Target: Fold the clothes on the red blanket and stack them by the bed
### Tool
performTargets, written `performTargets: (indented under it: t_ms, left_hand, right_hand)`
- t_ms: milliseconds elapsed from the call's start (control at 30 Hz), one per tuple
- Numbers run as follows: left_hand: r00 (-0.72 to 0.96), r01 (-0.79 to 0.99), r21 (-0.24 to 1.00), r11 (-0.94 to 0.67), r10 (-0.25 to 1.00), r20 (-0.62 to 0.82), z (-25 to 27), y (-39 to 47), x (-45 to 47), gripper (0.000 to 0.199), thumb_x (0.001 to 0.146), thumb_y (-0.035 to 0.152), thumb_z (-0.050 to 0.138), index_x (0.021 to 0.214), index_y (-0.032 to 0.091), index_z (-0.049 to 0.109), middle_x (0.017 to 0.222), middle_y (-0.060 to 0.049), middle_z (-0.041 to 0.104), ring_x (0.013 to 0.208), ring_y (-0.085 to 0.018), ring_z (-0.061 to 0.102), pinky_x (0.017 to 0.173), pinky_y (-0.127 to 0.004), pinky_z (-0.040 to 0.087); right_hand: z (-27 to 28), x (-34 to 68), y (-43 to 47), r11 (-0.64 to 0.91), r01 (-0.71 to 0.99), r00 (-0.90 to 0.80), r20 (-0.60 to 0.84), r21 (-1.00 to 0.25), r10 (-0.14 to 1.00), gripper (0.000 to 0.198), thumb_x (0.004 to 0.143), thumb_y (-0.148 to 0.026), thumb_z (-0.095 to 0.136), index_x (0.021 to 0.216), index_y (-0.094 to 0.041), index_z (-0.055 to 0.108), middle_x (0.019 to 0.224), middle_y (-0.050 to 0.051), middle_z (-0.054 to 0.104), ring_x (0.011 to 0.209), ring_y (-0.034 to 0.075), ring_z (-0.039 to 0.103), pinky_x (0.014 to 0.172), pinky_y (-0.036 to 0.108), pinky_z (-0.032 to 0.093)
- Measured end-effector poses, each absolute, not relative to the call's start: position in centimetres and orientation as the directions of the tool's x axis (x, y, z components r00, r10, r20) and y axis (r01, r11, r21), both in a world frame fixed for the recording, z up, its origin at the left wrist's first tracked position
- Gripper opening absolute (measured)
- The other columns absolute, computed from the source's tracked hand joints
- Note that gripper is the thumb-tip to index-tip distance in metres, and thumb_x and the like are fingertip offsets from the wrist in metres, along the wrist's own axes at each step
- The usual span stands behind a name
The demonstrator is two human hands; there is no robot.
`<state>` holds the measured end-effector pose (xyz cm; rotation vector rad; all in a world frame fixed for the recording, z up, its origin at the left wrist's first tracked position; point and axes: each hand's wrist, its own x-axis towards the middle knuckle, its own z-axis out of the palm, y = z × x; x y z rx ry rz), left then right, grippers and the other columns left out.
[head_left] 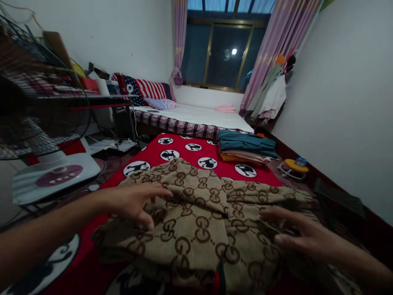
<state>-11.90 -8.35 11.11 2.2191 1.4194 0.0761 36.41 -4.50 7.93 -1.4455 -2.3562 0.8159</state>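
A tan garment [196,221] with a brown interlocked-letter pattern lies spread out and creased in front of me, with a green and red stripe at its near edge. It rests on a red cloth [181,148] printed with dark animal figures in white circles. Over the garment's left part is my left hand [135,203], fingers apart and holding nothing. My right hand [294,229] is at the garment's right part, fingers extended and thumb apart. Whether either hand touches the fabric is hard to tell.
Beyond the garment sits a folded clothes stack [245,145], teal on top. A fan [55,172] stands at the left beside a cluttered desk [104,98]. A bed [196,114] lies under the window. On the right are a yellow stool [295,166] and hanging clothes [273,96].
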Motion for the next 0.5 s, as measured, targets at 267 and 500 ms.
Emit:
performTargets:
  t_ms: [267,500]
  left_hand:
    - [0.326,0.940,0.087,-0.329,0.944,0.047,5.3,-3.2,-9.3,0.075,0.076,0.025,0.061,0.147,0.027,0.036,0.136,-0.012,0.053,0.115,-0.029,0.058,0.092,-0.037,0.048]
    - [-0.002,0.794,0.567,-0.217,0.933,0.360,11.6,6.4,-9.7,0.018,0.069,0.012,0.058,0.083,0.013,0.069,0.083,-0.005,0.071,0.077,-0.022,0.067,0.075,-0.032,0.050]
  right_hand:
    - [3.4,29.5,-4.3,0.415,0.818,-0.435,0.043,-0.399,0.899,0.047,0.080,-0.046,0.059,0.123,-0.028,0.063,0.115,0.009,0.066,0.097,0.026,0.066,0.083,0.038,0.052]
    - [2.7,29.4,-3.9,0.428,0.821,-0.459,0.009,-0.379,0.889,0.043,0.085,-0.051,0.055,0.120,-0.029,0.064,0.113,0.008,0.063,0.099,0.025,0.065,0.083,0.036,0.051]
